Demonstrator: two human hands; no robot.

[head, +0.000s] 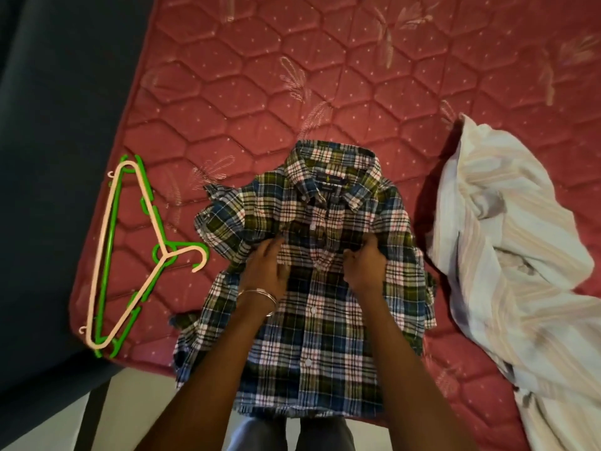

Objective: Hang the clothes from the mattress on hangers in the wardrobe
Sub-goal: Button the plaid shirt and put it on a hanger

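Head view: I'm looking straight down at the mattress, red and quilted, with the plaid shirt spread flat on it, collar away from me, buttoned front up. My left hand lies on the shirt's chest, fingers fairly straight and pressing the cloth, a bangle on the wrist. My right hand is on the other side of the button line, fingers curled and bunching the fabric in a pinch. Well left of the shirt, near the mattress edge, a cream hanger lies stacked on a green hanger, hooks pointing toward the shirt. To the right, a striped garment lies crumpled on the mattress, apart from the shirt.
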